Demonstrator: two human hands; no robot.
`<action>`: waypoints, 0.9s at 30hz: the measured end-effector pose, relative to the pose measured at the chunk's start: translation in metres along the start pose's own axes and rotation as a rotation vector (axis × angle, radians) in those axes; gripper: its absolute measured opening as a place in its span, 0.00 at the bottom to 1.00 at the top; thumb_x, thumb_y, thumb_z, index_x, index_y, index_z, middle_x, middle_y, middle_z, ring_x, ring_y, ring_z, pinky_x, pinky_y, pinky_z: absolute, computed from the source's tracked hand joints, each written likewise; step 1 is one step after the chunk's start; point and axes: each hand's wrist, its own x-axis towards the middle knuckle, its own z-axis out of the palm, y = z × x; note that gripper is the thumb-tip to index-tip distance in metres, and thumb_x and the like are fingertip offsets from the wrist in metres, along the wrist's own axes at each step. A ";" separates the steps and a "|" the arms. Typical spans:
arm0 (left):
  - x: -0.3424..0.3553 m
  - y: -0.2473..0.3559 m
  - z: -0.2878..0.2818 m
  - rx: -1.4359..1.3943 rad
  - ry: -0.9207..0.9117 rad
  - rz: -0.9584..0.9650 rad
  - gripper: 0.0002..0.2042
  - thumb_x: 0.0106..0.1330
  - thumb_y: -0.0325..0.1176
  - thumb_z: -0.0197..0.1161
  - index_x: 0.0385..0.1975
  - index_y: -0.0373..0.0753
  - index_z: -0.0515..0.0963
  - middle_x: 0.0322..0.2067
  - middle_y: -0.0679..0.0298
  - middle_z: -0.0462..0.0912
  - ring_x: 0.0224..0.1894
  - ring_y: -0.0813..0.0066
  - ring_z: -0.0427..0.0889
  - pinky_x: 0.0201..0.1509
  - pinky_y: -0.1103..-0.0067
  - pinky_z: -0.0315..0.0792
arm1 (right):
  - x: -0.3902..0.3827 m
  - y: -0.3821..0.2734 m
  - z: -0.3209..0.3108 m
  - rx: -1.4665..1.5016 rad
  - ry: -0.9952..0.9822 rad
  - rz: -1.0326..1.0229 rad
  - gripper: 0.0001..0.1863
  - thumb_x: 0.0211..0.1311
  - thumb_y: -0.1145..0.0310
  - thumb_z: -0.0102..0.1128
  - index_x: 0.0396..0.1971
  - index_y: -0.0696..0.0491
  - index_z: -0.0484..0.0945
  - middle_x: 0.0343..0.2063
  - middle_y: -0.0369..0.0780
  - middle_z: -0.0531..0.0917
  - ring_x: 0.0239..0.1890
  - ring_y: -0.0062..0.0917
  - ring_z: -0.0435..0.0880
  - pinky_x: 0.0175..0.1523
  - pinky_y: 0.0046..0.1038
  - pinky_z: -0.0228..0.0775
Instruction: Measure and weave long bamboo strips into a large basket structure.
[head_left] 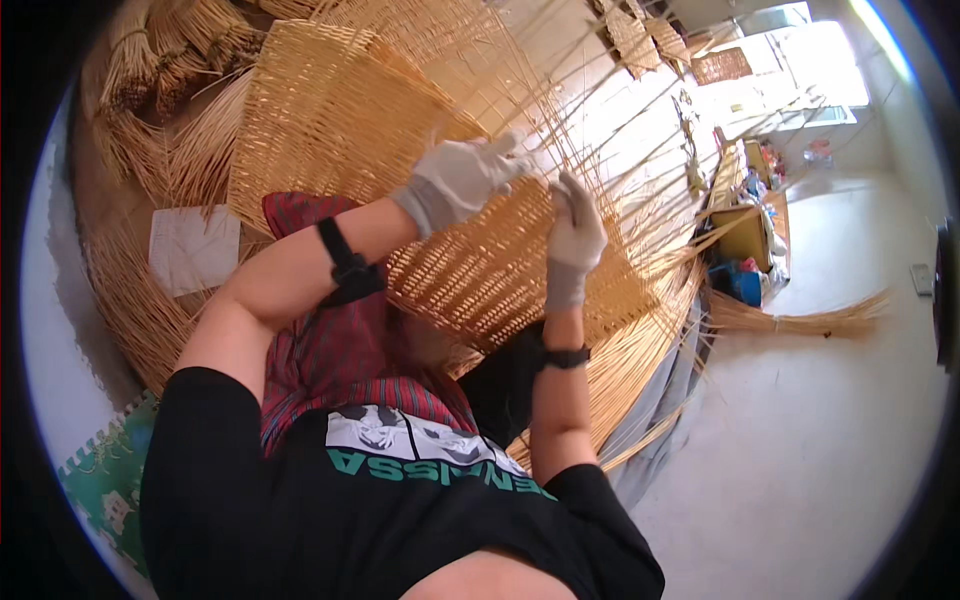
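Note:
My left hand, in a white knit glove, is raised at the top edge of a woven tan panel, among loose upright strands; its fingers are blurred. Just right of it, my right hand, also gloved, has its fingers curled together at the same edge; what they hold, if anything, is too small to make out. The panel slants across my lap over a red striped cloth. Behind it lie more woven sheets, partly hidden by my left hand and the panel.
Bundles of dried strands and a white square lie at left, near a green foam mat. At right are a cluttered wooden bench, a blue container, a strand bundle and a pale floor.

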 end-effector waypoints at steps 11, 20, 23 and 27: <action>-0.024 0.055 0.000 -0.410 0.061 -0.088 0.32 0.72 0.55 0.58 0.73 0.50 0.64 0.65 0.48 0.68 0.56 0.50 0.80 0.60 0.65 0.75 | -0.052 -0.052 -0.027 0.539 0.107 0.532 0.19 0.68 0.76 0.60 0.58 0.56 0.77 0.47 0.45 0.87 0.40 0.24 0.86 0.43 0.26 0.79; -0.113 0.109 0.022 -0.664 -0.203 -0.135 0.42 0.68 0.64 0.58 0.75 0.43 0.59 0.60 0.42 0.73 0.59 0.44 0.76 0.60 0.62 0.74 | -0.182 -0.091 -0.023 0.353 -0.576 0.684 0.13 0.61 0.71 0.66 0.45 0.59 0.81 0.39 0.51 0.86 0.43 0.41 0.87 0.49 0.37 0.78; -0.120 0.116 0.026 -0.878 -0.201 -0.034 0.35 0.72 0.56 0.59 0.71 0.40 0.65 0.60 0.48 0.77 0.56 0.53 0.82 0.54 0.68 0.78 | -0.175 -0.077 -0.051 0.523 -0.329 0.757 0.11 0.61 0.78 0.64 0.43 0.57 0.82 0.36 0.39 0.85 0.42 0.26 0.84 0.52 0.29 0.77; -0.113 0.096 0.055 -0.701 -0.421 -0.124 0.12 0.72 0.40 0.63 0.48 0.41 0.84 0.31 0.58 0.88 0.35 0.61 0.86 0.47 0.72 0.79 | -0.183 0.016 -0.136 0.431 0.264 0.716 0.13 0.65 0.77 0.66 0.48 0.54 0.79 0.41 0.36 0.84 0.44 0.22 0.82 0.51 0.25 0.77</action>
